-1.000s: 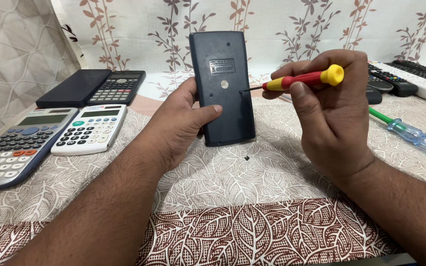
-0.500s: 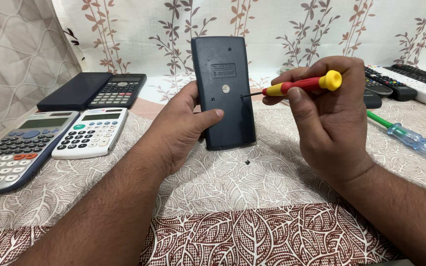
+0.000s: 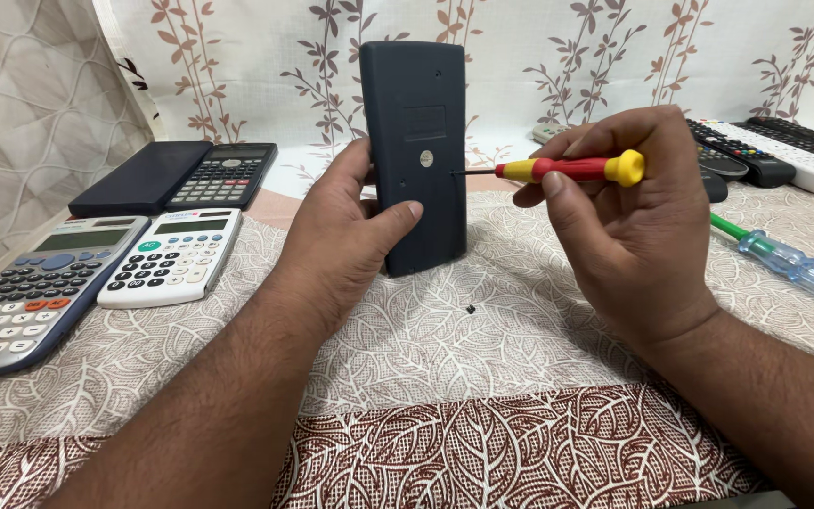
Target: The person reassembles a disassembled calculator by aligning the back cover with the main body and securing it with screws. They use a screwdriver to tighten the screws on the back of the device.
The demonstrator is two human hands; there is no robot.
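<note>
Head camera footage shows a dark blue calculator (image 3: 418, 155) stood upright on its lower end, back side toward the viewer, near the middle of a table covered by a leaf-patterned cloth (image 3: 482, 377). It is grasped by the left hand (image 3: 341, 240), whose thumb is pressed across the lower back panel while the other fingers are wrapped around the left edge. A small screwdriver (image 3: 567, 170) with a red and yellow handle is pinched in the right hand (image 3: 628, 221), thumb and fingertips clenched on the handle. It is held level, and its thin metal tip is set against the right part of the calculator's back, at about mid-height. A round silver disc is seen on the back panel just left of the tip.

A tiny dark screw (image 3: 471, 308) is left lying on the cloth, just in front of the calculator's base and apart from both hands.

Toward the left edge of the table, a grey calculator (image 3: 25, 292) and a white calculator (image 3: 171, 256) are laid side by side, keys up. Behind them, nearer the back left corner, a black calculator (image 3: 223, 174) is laid beside a closed dark case (image 3: 138, 177). Toward the right edge, a second screwdriver (image 3: 789, 264) with a clear blue handle and green shaft is laid flat. Behind it, along the back edge, several remote controls (image 3: 784, 151) are placed together, black ones and a white one.
</note>
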